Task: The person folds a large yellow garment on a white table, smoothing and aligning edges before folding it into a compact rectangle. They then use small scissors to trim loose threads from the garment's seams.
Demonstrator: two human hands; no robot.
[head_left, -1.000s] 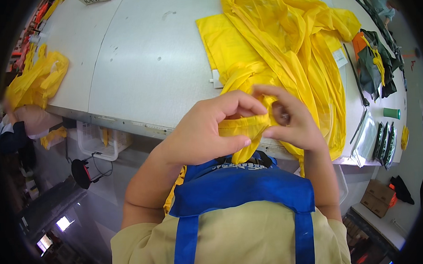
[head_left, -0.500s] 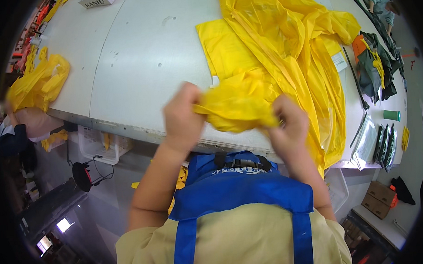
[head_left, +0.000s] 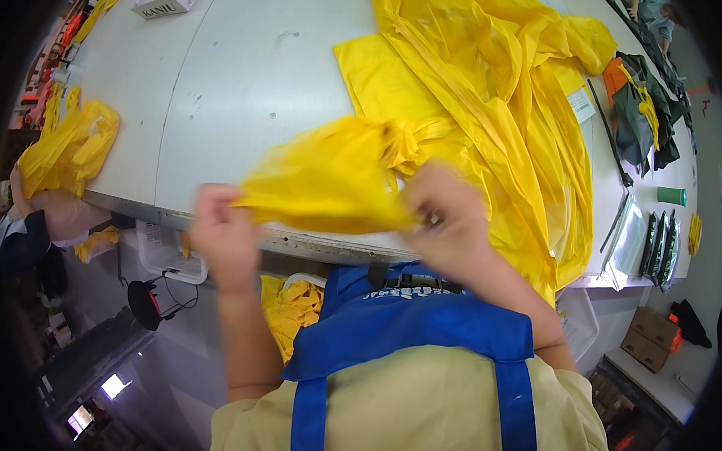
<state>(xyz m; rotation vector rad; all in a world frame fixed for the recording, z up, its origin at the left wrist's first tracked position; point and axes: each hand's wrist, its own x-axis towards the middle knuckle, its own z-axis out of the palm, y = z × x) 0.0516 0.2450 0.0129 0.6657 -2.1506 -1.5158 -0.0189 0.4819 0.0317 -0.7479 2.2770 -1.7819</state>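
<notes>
A yellow raincoat-like garment [head_left: 483, 86] of thin, shiny material lies spread over the table. One loose part of it, the stretch of yellow fabric [head_left: 320, 191], is pulled taut sideways above the table's near edge. My left hand [head_left: 224, 234] pinches its left end, fingers closed. At the other end my right hand [head_left: 450, 218] is closed on the fabric, blurred by motion. Something small and dark shows within the right fist, too unclear to name. Beneath the garment's left side is a flat, folded yellow piece [head_left: 356, 71].
A white box [head_left: 162, 5] stands at the far left of the table [head_left: 237, 87]. At left a person handles yellow fabric [head_left: 72, 148]. Dark green garments [head_left: 636, 124], a green roll [head_left: 672, 196] and flat packets [head_left: 660, 247] lie at right. A bin of yellow pieces [head_left: 300, 303] sits below the edge.
My left hand has moved left and slightly down, stretching the bunched yellow fabric out wide. My right hand has shifted left. More of the yellow pieces below the table edge now shows.
</notes>
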